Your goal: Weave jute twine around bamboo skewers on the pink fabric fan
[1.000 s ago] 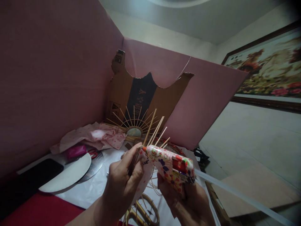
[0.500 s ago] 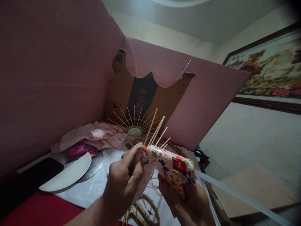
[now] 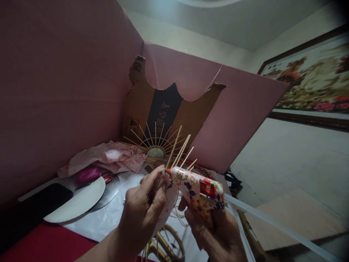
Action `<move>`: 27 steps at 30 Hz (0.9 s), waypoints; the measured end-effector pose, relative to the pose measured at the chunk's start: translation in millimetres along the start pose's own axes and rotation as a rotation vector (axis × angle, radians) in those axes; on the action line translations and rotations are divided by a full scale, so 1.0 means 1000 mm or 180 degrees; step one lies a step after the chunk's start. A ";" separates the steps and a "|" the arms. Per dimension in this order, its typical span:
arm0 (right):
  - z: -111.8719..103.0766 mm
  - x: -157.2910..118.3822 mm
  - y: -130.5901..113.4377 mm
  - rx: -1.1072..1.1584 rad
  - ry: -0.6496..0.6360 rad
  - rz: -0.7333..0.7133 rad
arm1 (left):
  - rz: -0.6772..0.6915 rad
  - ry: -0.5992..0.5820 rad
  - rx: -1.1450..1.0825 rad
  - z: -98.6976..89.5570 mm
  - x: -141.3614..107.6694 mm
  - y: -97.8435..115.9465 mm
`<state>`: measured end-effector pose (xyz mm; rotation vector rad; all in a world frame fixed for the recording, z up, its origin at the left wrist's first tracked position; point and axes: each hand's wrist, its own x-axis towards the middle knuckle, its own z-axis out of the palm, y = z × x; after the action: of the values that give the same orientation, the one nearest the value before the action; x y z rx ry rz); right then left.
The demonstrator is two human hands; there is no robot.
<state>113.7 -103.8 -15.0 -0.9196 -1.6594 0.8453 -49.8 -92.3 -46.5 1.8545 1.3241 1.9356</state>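
My left hand [image 3: 144,203] pinches a piece with pale, red-dotted fabric [image 3: 167,210] and thin wooden sticks [image 3: 174,147] that rise behind it. My right hand [image 3: 215,229] is wrapped round the handle of a flower-patterned glue gun [image 3: 197,189]. The gun's orange tip lies at the fingertips of my left hand, right by the edge of the held piece; whether it touches is too small to tell. From the gun's rear a long translucent glue stick [image 3: 272,222] runs to the lower right. My hands hide much of the held piece.
Gold-handled scissors [image 3: 169,243] lie below my hands. A stick fan frame [image 3: 156,151] leans on cut cardboard [image 3: 139,105] at the back. To the left are crumpled pink fabric [image 3: 100,156], a magenta item [image 3: 88,175], a white half disc [image 3: 79,203] and a black phone-like object [image 3: 51,198].
My right index finger has shifted off the gun's trigger area slightly to the left. The glue gun is tilted a little differently. My left hand keeps its grip almost unmoved.
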 end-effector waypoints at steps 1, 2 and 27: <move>0.000 0.000 0.000 0.0004 0.0024 -0.0021 | -0.0007 0.0002 -0.0029 0.000 -0.001 0.000; 0.001 0.000 0.001 0.0024 0.0043 -0.0021 | -0.0011 0.0000 -0.0063 0.000 -0.001 0.000; -0.020 0.009 0.043 0.1148 0.1253 -0.0103 | -0.0965 0.0944 -0.0570 -0.021 0.027 -0.015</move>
<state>138.5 -74.1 -43.5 -0.7465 -1.1348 0.8443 -80.5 -76.1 -33.9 1.2398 1.3613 2.1339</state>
